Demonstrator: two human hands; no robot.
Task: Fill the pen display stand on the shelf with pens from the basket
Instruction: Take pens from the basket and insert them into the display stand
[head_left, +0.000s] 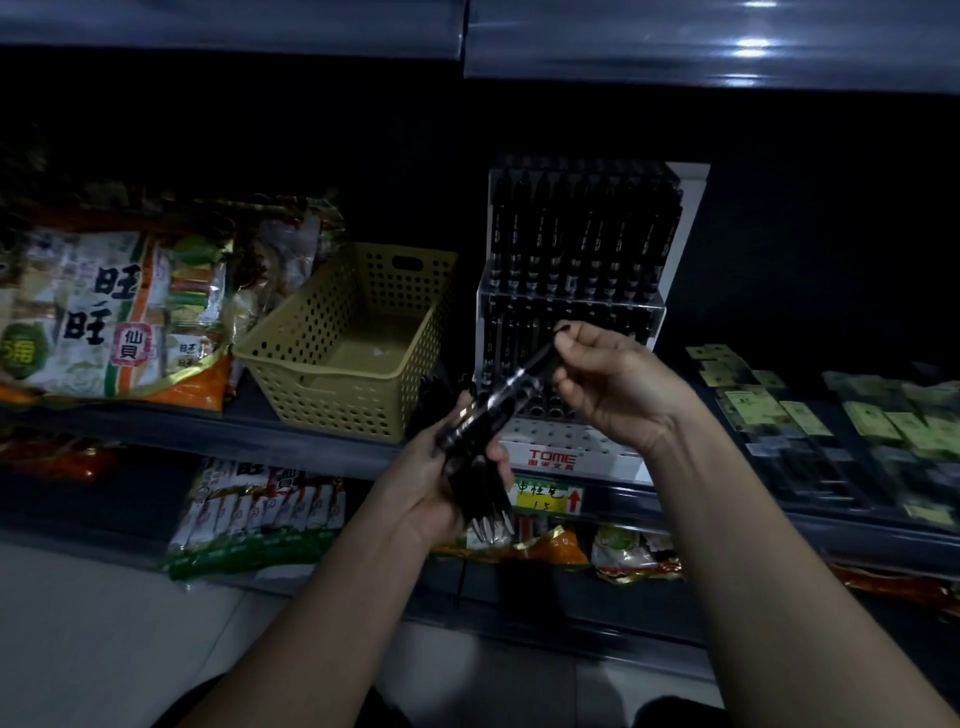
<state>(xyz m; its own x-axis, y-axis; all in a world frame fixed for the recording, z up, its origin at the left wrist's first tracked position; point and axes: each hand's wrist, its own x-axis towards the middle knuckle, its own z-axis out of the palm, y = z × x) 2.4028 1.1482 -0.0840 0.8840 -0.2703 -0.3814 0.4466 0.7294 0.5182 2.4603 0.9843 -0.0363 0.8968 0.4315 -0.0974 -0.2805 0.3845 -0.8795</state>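
Note:
A white and clear tiered pen display stand (670, 249) stands on the shelf, with black pens filling its upper row and part of the middle row. Its white front base with holes (561, 436) shows open slots. My left hand (436, 483) grips a bundle of black pens (480, 488), their silver tips pointing down. My right hand (613, 384) pinches the top end of a single black pen (524, 374) that slants up out of the bundle, in front of the stand. Left of the stand sits the yellow perforated basket (332, 374), which looks empty inside.
Large snack bags (119, 306) lie on the shelf left of the basket. Flat yellow-green packets (810, 415) cover the shelf to the right. A yellow price tag (548, 496) hangs on the shelf edge below the stand. More snack packs (260, 514) fill the lower shelf.

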